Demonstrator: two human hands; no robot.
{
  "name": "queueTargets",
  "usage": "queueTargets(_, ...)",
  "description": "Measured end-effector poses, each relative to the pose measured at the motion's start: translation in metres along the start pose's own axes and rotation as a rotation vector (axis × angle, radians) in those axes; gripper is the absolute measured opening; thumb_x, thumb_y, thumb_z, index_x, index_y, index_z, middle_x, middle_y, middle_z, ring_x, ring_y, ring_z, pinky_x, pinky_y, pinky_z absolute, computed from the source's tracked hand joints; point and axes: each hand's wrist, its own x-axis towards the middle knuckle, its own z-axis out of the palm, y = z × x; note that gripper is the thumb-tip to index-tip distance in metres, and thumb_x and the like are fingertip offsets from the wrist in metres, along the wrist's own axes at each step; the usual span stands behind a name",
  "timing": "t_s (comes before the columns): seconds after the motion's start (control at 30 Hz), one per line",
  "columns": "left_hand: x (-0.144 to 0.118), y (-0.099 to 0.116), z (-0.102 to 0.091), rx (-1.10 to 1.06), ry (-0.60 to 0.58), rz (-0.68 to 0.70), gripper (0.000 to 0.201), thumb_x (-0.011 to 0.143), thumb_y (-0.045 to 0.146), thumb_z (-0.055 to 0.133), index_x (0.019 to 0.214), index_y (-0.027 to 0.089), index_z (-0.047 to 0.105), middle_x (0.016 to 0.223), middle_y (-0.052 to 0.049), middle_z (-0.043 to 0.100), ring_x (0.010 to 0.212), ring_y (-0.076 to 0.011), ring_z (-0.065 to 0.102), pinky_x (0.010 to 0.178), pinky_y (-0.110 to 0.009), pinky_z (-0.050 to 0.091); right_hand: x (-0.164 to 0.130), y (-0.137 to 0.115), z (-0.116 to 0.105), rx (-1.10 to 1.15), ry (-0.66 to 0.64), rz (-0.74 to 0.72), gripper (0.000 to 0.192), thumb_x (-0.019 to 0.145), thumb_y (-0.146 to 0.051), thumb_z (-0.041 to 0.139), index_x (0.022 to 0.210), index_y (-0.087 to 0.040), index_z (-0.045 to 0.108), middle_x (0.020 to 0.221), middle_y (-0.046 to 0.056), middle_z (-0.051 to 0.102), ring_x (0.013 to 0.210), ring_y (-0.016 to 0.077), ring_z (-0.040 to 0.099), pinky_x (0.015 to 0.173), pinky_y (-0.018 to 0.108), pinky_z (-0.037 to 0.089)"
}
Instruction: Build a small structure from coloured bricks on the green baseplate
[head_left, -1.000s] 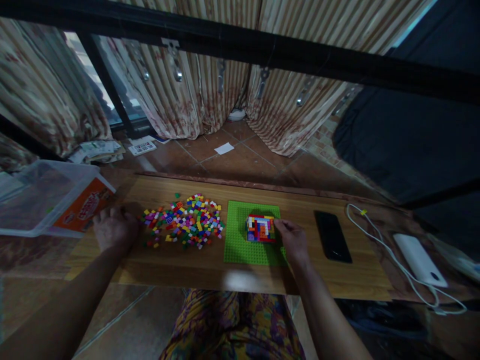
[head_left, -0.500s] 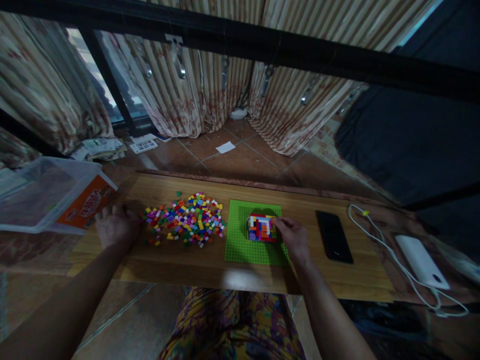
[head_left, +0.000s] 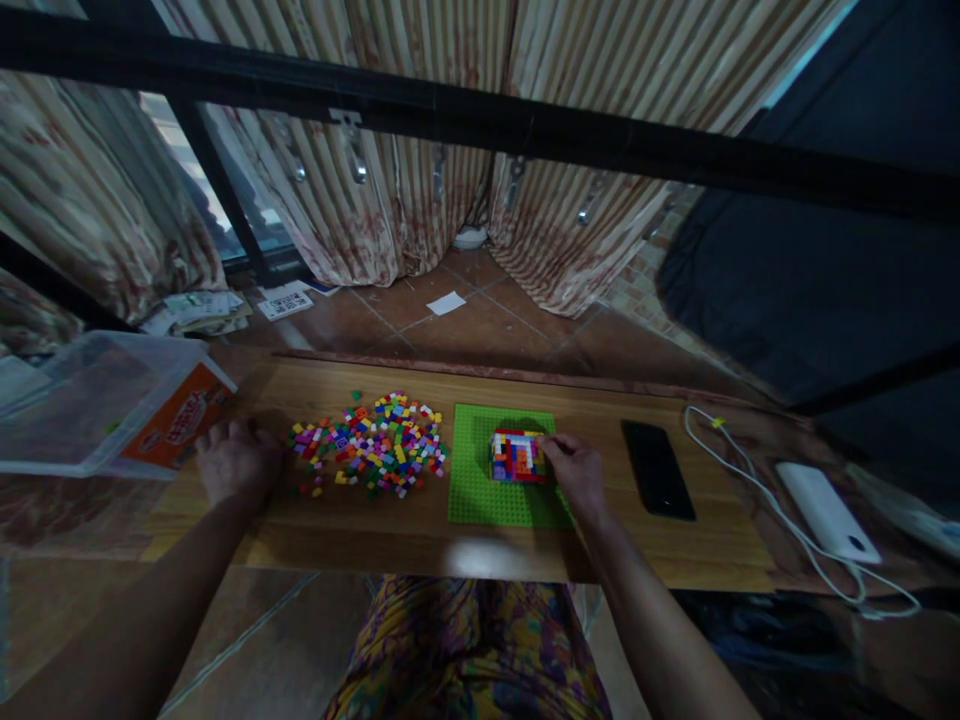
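I take the baseplate (head_left: pixel 480 495) as my landmark; it lies on the board (head_left: pixel 420 540), near the middle. On the baseplate, toward its right half, sits the block (head_left: pixel 516 456). My right hand (head_left: pixel 576 475) rests at the baseplate's right edge, fingertips against the block's right side. Left of the baseplate lies the brick pile (head_left: pixel 371 442), and further left my left hand (head_left: pixel 235 460) rests on the board just beside that pile. Beyond that hand, off the board's left end, is the bin (head_left: pixel 82 400). Right of the baseplate lies the phone (head_left: pixel 658 468); further right the cable (head_left: pixel 757 495), then the power bank (head_left: pixel 825 512).
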Motion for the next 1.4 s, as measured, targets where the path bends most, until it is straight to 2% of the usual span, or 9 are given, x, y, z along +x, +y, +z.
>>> queueTargets(0.07,0.001,-0.001,0.001,0.002,0.000,0.003,0.049,0.087,0.030,0.031,0.117,0.003,0.058,0.117,-0.024,0.057,0.109,-0.0338,0.049,0.095,-0.043,0.037,0.000,-0.001,-0.003,0.017,0.010,-0.011,0.040,0.067,-0.052,0.068,0.077,-0.014,0.073,0.072,0.006,0.072,0.066,0.0189,0.064,0.062,0.029,0.048)
queueTargets(0.23,0.002,-0.003,0.002,0.009,0.012,0.029,0.050,0.087,0.031,0.029,0.117,0.003,0.058,0.114,-0.024,0.058,0.109,-0.0343,0.049,0.095,-0.044,0.037,-0.009,-0.016,-0.020,0.051,0.230,-0.066,0.042,0.075,-0.055,0.060,0.070,-0.014,0.066,0.060,0.003,0.063,0.055,0.0141,0.054,0.051,0.025,0.039)
queueTargets(0.33,0.002,-0.002,0.002,-0.014,0.019,0.013,0.049,0.086,0.032,0.031,0.116,0.004,0.059,0.114,-0.023,0.058,0.108,-0.0343,0.049,0.093,-0.044,0.038,-0.024,-0.034,-0.021,0.073,0.240,-0.118,0.038,0.076,-0.052,0.062,0.072,-0.014,0.066,0.063,0.003,0.064,0.058,0.0140,0.055,0.053,0.024,0.041)
queueTargets(0.47,0.000,-0.001,0.003,-0.057,0.050,0.001,0.043,0.084,0.028,0.035,0.110,0.006,0.062,0.110,-0.022,0.059,0.106,-0.0348,0.050,0.090,-0.047,0.039,-0.058,-0.050,0.002,0.094,0.108,-0.186,0.030,0.080,-0.046,0.062,0.080,-0.017,0.069,0.075,0.005,0.070,0.069,0.0172,0.062,0.064,0.027,0.047)
queueTargets(0.67,-0.002,-0.004,0.011,-0.023,0.073,-0.008,0.042,0.086,0.028,0.034,0.110,0.008,0.062,0.108,-0.019,0.060,0.105,-0.0325,0.050,0.091,-0.043,0.039,-0.116,-0.043,0.052,-0.082,-0.338,-0.321,0.021,0.088,-0.037,0.054,0.087,-0.022,0.070,0.085,0.004,0.070,0.078,0.0178,0.064,0.070,0.027,0.049)
queueTargets(0.77,-0.003,-0.005,0.012,-0.065,0.082,-0.012,0.042,0.086,0.026,0.034,0.112,0.008,0.062,0.109,-0.019,0.060,0.106,-0.0330,0.050,0.091,-0.043,0.038,-0.134,-0.037,0.069,-0.170,-0.481,-0.401,0.020,0.090,-0.030,0.050,0.089,-0.023,0.069,0.085,0.003,0.069,0.078,0.0174,0.064,0.069,0.027,0.049)
queueTargets(1.0,-0.006,-0.002,0.009,-0.114,0.081,-0.014,0.039,0.085,0.024,0.036,0.109,0.009,0.062,0.109,-0.019,0.059,0.106,-0.0333,0.049,0.092,-0.044,0.037,-0.133,-0.027,0.098,-0.316,-0.525,-0.541,0.019,0.091,-0.024,0.047,0.087,-0.023,0.065,0.086,0.004,0.065,0.082,0.0192,0.062,0.074,0.030,0.048)
queueTargets(1.23,-0.007,-0.002,0.008,-0.147,0.090,-0.012,0.039,0.085,0.022,0.037,0.112,0.007,0.061,0.111,-0.020,0.059,0.107,-0.0329,0.048,0.094,-0.044,0.036,-0.123,-0.044,0.128,-0.369,-0.519,-0.632,0.019,0.092,-0.023,0.048,0.092,-0.022,0.067,0.090,0.005,0.065,0.088,0.0207,0.058,0.079,0.032,0.045)
queueTargets(1.4,-0.007,-0.003,0.010,-0.144,0.090,-0.020,0.036,0.085,0.024,0.039,0.108,0.009,0.062,0.109,-0.019,0.059,0.106,-0.0327,0.049,0.092,-0.044,0.038,-0.128,-0.047,0.139,-0.442,-0.563,-0.765,0.021,0.092,-0.020,0.047,0.092,-0.021,0.068,0.089,0.007,0.063,0.090,0.0222,0.055,0.082,0.034,0.043)
